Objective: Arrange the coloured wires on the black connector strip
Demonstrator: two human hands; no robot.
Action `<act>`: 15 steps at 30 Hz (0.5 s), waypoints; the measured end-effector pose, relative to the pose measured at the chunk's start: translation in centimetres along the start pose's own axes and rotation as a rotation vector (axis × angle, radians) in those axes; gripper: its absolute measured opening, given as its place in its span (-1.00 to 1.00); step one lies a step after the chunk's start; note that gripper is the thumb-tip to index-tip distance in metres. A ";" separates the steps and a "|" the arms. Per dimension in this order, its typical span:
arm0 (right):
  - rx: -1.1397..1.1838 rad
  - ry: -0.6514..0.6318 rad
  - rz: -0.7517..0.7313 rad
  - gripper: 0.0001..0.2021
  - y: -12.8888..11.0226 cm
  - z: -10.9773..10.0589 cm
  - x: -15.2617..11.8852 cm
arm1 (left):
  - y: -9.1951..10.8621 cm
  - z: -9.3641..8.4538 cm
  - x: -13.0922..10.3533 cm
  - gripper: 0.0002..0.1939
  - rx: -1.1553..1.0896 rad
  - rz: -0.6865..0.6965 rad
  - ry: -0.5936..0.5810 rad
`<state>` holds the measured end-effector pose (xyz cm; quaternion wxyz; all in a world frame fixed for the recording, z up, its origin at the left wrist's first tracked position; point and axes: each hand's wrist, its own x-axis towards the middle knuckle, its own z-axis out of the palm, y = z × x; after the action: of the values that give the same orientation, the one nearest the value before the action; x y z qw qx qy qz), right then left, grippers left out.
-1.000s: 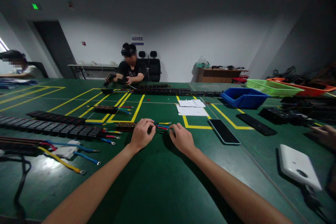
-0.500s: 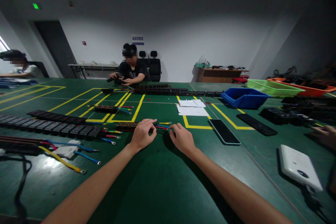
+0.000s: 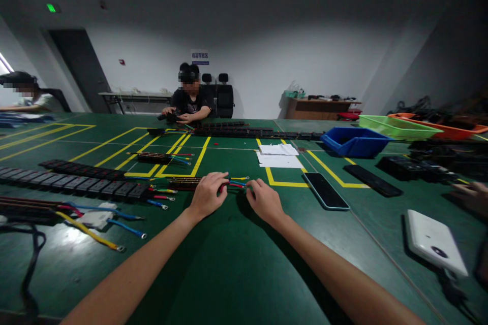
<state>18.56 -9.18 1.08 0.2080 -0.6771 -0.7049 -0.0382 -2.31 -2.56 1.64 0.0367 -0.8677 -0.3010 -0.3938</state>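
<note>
My left hand [image 3: 209, 195] rests over the right end of a black cable assembly [image 3: 183, 183], its fingers curled around the coloured wires. A bit of red shows between its thumb and forefinger. Red, blue and yellow wires [image 3: 238, 182] with ring terminals come out to the right of that hand. At their tips is my right hand [image 3: 265, 200], fingers bent and drawn together; whether it pinches a terminal is hard to make out. Behind lies a similar short assembly [image 3: 154, 157] with red and blue leads.
Long black segmented strips [image 3: 76, 183] and thick leads with lugs [image 3: 91, 231] lie at left. To the right are a phone [image 3: 326, 191], white paper [image 3: 280, 161], a blue bin [image 3: 354, 142] and a white device [image 3: 434, 241]. A co-worker [image 3: 190, 99] sits across the green table.
Red now shows in the gap between my left thumb and forefinger, where it was dark before. My right hand stays in place. The co-worker's hands across the table have shifted slightly.
</note>
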 end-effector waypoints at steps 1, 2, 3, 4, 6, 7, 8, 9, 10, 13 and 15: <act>-0.002 -0.004 0.003 -0.77 0.0 0.0 0.0 | 0.0 0.0 0.0 -0.78 0.006 -0.001 -0.001; -0.005 -0.009 0.007 -0.77 -0.1 0.0 0.0 | 0.0 0.0 0.0 -0.80 0.012 -0.001 -0.006; -0.008 -0.014 0.010 -0.77 -0.1 -0.1 0.0 | 0.0 0.0 0.0 -0.80 0.020 -0.001 -0.014; -0.011 -0.019 0.013 -0.77 -0.1 -0.1 0.1 | 0.0 0.0 -0.1 -0.79 0.027 0.002 -0.023; -0.015 -0.022 0.016 -0.78 -0.1 -0.1 0.1 | -0.1 0.0 -0.1 -0.78 0.047 0.012 -0.039; -0.015 -0.020 0.016 -0.78 -0.1 -0.1 0.1 | -0.1 0.0 -0.1 -0.79 0.061 0.015 -0.041; -0.014 -0.016 0.015 -0.78 -0.1 -0.1 0.1 | -0.1 0.0 0.0 -0.81 0.077 0.016 -0.040; -0.013 -0.013 0.013 -0.78 -0.1 0.0 0.1 | -0.1 0.0 0.0 -0.84 0.098 0.015 -0.034; -0.011 -0.011 0.010 -0.78 0.0 0.0 0.1 | 0.0 0.0 0.1 -0.88 0.122 0.012 -0.025; -0.003 -0.004 0.000 -0.77 0.1 0.1 0.1 | 0.1 -0.1 0.3 -0.91 0.190 0.013 -0.008; 0.002 0.004 -0.006 -0.77 0.1 0.1 0.1 | 0.2 -0.1 0.5 -0.90 0.202 0.032 -0.016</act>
<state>18.61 -9.06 0.95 0.2101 -0.6747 -0.7064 -0.0395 -2.03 -2.52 2.09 0.1278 -0.8675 -0.3257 -0.3537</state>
